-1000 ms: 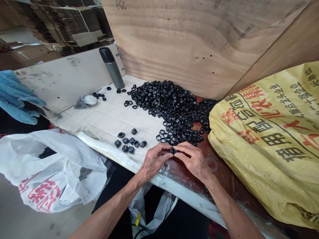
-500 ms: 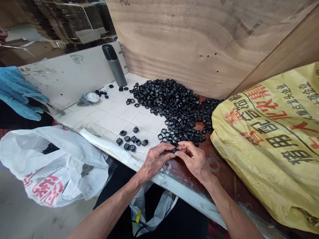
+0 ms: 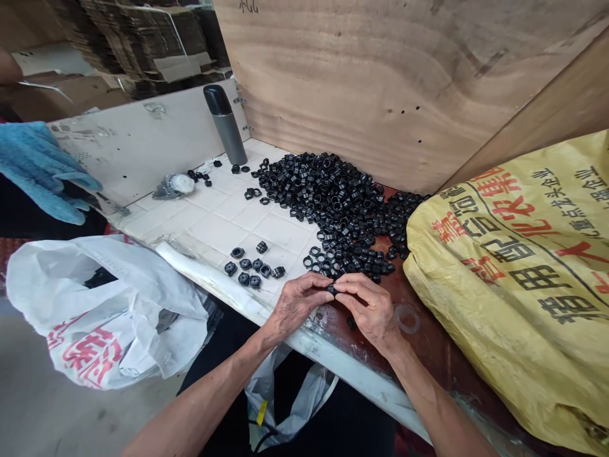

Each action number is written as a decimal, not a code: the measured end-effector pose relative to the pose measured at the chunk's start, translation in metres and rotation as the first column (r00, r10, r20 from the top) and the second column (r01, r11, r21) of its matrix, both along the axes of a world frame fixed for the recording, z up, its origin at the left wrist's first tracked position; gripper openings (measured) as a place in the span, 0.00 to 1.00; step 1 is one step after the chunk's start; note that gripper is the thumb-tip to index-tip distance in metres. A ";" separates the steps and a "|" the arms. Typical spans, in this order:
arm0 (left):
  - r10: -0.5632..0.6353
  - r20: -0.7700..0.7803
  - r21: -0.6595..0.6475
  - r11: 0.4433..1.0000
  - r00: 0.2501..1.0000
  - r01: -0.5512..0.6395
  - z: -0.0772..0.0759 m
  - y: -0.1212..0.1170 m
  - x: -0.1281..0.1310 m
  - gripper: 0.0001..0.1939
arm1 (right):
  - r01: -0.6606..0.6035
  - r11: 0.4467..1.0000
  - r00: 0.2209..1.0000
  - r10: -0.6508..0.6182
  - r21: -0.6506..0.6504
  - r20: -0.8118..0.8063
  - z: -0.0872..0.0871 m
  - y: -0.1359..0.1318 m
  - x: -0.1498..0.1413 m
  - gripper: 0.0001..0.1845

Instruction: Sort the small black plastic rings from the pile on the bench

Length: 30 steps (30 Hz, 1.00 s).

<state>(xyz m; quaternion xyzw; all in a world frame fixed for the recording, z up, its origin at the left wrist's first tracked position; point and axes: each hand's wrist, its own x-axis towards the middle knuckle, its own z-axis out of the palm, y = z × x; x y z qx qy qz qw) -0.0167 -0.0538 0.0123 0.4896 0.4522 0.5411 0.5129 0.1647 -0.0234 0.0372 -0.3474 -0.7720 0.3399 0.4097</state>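
Between the fingertips of both hands is a small black plastic ring [image 3: 332, 289], partly covered by the fingers. My left hand [image 3: 299, 299] pinches it from the left. Opposite, my right hand [image 3: 368, 308] grips it with thumb and fingers. Just beyond the fingertips, a large pile of black rings [image 3: 328, 190] spreads over the table. Several black round pieces with filled centres [image 3: 250, 266] sit in a loose group left of my left hand. Under my right hand, a dark piece [image 3: 351, 322] shows on the red-brown surface.
A grey bottle [image 3: 228, 130] stands at the back left, near a small plastic bag [image 3: 174, 186]. Wooden boards [image 3: 361, 82] wall the back. A yellow sack [image 3: 514, 273] bulges on the right. A white bag [image 3: 137, 304] hangs at the table's left edge, below a blue glove [image 3: 42, 168].
The view has shifted slightly. Both hands stay together at the same spot, with the right fingers moved a little around the ring. A dark piece now shows below the right hand.
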 end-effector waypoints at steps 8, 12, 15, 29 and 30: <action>-0.023 0.084 -0.013 1.000 0.996 0.024 0.006 -0.001 0.000 0.11 | 0.096 0.980 0.994 -0.102 -0.172 -0.027 -0.006 -0.003 -0.002 0.09; 0.000 0.070 0.009 1.000 0.998 0.000 0.003 -0.001 0.001 0.11 | 0.107 0.976 0.994 -0.101 -0.189 0.046 -0.006 -0.002 -0.001 0.05; -0.024 0.035 -0.038 0.999 0.999 0.025 0.007 -0.001 0.000 0.11 | 0.060 0.994 0.997 -0.055 -0.095 0.056 -0.003 0.000 0.001 0.06; -0.058 -0.064 0.138 0.988 0.996 0.066 0.001 -0.002 0.002 0.08 | 0.065 0.997 0.961 -0.077 0.052 0.264 -0.011 -0.001 0.001 0.16; -0.075 -0.082 0.139 0.987 0.994 0.086 0.002 -0.002 0.002 0.08 | 0.065 0.995 0.954 -0.084 0.073 0.287 -0.011 -0.002 0.001 0.18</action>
